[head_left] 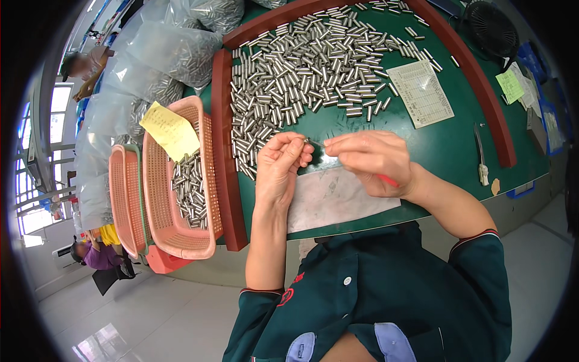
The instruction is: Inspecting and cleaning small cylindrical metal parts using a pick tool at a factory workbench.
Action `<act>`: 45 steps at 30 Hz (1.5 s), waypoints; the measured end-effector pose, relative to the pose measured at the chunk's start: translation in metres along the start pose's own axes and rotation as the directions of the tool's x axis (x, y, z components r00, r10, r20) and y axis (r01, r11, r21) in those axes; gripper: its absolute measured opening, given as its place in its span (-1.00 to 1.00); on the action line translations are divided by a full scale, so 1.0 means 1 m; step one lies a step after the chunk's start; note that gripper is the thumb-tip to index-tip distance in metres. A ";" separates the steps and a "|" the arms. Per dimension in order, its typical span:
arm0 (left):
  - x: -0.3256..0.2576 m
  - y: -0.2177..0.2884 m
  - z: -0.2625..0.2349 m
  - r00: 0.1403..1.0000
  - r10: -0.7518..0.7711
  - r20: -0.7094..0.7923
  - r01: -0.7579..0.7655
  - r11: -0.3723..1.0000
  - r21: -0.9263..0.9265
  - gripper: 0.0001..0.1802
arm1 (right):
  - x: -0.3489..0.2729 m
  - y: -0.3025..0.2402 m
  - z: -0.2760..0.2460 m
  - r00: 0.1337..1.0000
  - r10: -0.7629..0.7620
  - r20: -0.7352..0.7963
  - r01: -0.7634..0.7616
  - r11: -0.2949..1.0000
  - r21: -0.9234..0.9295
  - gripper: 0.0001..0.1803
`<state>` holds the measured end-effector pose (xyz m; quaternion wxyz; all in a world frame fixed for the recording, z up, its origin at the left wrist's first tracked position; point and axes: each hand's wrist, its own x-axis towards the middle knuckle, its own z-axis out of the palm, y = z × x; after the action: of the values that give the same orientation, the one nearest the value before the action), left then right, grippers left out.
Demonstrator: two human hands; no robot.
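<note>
My left hand (281,161) is closed, fingers curled in, with a small shiny end of a metal pin showing at the fingertips. Facing it across a narrow gap, my right hand (374,158) has its thumb and fingers pinched together; what sits at their tips is too small to make out. A bit of something red (388,180) shows against the right palm. Both hands hover over a whitish cloth (341,202) at the near edge of the green table. Just beyond them spreads a large pile of short steel pins (307,60).
Dark red rails (224,151) border the pile. A printed paper slip (420,93) lies right of it, with a knife-like tool (481,160) farther right. On the left stand a pink basket (158,199) holding pins and a yellow note, another basket (123,199), and bulging plastic bags (175,51).
</note>
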<state>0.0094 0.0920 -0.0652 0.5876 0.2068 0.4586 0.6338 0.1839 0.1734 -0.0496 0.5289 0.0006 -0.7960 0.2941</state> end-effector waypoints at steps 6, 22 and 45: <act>-0.001 0.001 -0.003 1.000 -0.002 0.006 0.002 0.999 -0.045 -0.89 | 0.002 0.000 0.000 0.990 -0.140 0.033 0.143 0.972 -0.185 -0.78; -0.002 0.002 0.002 1.000 0.018 0.003 -0.018 0.999 0.035 -0.88 | -0.002 -0.003 0.007 0.908 0.336 -0.251 -0.272 0.927 0.258 -0.88; 0.001 0.000 -0.002 0.994 -0.080 0.073 0.086 0.993 -0.081 -0.78 | -0.003 -0.001 0.006 0.923 0.274 -0.269 -0.207 0.945 0.252 -0.84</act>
<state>0.0077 0.0921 -0.0660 0.6372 0.1844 0.4189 0.6201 0.1808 0.1692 -0.0534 0.6001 -0.0844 -0.6631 0.4394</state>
